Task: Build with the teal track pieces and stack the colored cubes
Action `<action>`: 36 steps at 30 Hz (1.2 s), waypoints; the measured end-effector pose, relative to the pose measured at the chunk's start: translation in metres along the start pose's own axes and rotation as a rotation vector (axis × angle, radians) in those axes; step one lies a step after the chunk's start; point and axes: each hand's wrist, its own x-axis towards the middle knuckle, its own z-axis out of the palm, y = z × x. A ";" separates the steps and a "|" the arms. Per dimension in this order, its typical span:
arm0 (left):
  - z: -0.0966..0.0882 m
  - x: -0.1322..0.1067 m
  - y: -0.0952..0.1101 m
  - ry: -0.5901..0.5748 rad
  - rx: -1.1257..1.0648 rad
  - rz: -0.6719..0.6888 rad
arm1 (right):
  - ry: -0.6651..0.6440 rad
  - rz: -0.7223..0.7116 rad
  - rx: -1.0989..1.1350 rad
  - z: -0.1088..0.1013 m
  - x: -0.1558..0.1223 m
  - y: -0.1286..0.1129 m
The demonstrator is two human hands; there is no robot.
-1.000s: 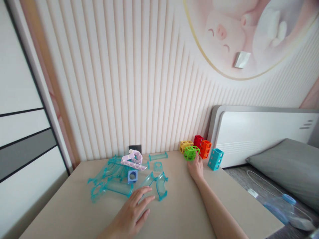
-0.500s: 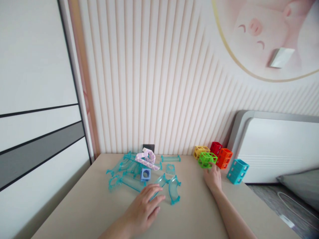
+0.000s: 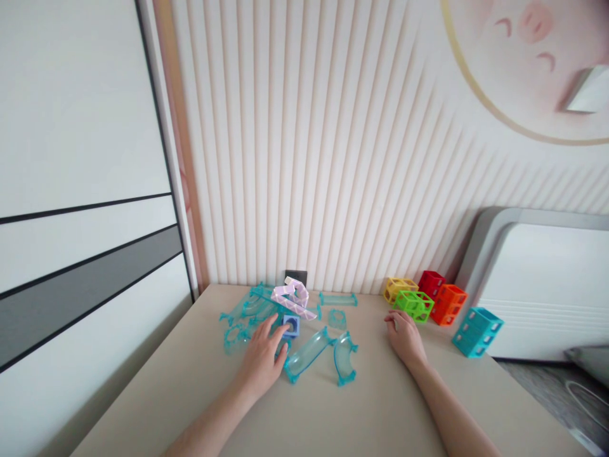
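Observation:
My left hand [image 3: 263, 357] reaches over the left pile with its fingers spread. Its fingertips are at a small blue cube with a round hole [image 3: 291, 325]; I cannot tell whether they touch it. Around it lie translucent teal track pieces, among them a straight chute [image 3: 309, 355] and a curved piece [image 3: 344, 358]. A lilac patterned track piece [image 3: 294, 298] rests on top of the pile. My right hand [image 3: 405, 339] is low over the table, fingers curled together, just in front of a green open-frame block [image 3: 413, 306]. What its fingers hold, if anything, is hidden.
Beside the green block stand yellow [image 3: 398, 289], red [image 3: 431, 284], orange [image 3: 450, 304] and teal [image 3: 478, 332] blocks. A flat teal piece [image 3: 338, 301] lies by the ribbed wall [image 3: 304, 139]. A black socket [image 3: 297, 277] is behind the pile. A bed headboard [image 3: 556, 279] is right of the table [image 3: 333, 419].
My left hand has moved forward and left, from the straight chute to the blue cube. My right hand has drawn back from the green block. The view has shifted slightly left.

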 end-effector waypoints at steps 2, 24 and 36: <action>0.000 0.000 0.000 -0.014 -0.004 -0.001 | -0.019 0.014 0.004 -0.001 0.000 0.001; 0.004 0.003 -0.004 0.014 -0.122 0.010 | -0.101 0.016 0.043 -0.006 -0.002 -0.010; 0.002 0.006 -0.006 -0.018 -0.268 -0.089 | -0.123 0.014 0.055 -0.003 0.000 -0.006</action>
